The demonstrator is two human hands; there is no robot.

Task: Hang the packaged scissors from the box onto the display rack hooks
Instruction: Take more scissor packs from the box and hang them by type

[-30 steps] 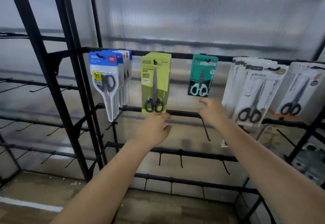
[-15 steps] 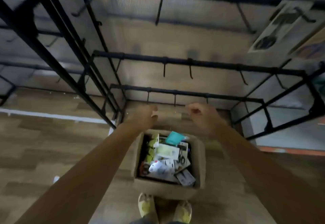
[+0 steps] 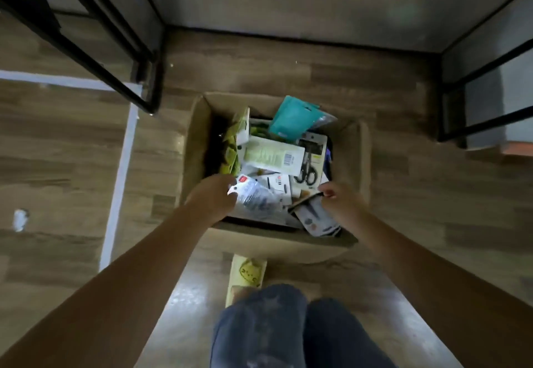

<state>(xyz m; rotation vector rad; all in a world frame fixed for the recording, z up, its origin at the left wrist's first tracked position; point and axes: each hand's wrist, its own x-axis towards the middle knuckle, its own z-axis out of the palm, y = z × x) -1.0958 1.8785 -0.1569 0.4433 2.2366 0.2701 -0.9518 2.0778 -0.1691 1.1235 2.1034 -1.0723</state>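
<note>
Both hands are down in the cardboard box (image 3: 199, 125) on the floor, at its near edge. The left hand (image 3: 215, 199) curls over a clear-fronted pack (image 3: 255, 197) in the near left corner; whether the fingers have truly closed on it I cannot tell. The right hand (image 3: 339, 199) pinches the dark top edge of a grey pack (image 3: 315, 219) near the right corner. Best to lift one pack at a time by its hang-hole end, so the jumbled packaged scissors (image 3: 310, 160) beside it don't snag
</note>
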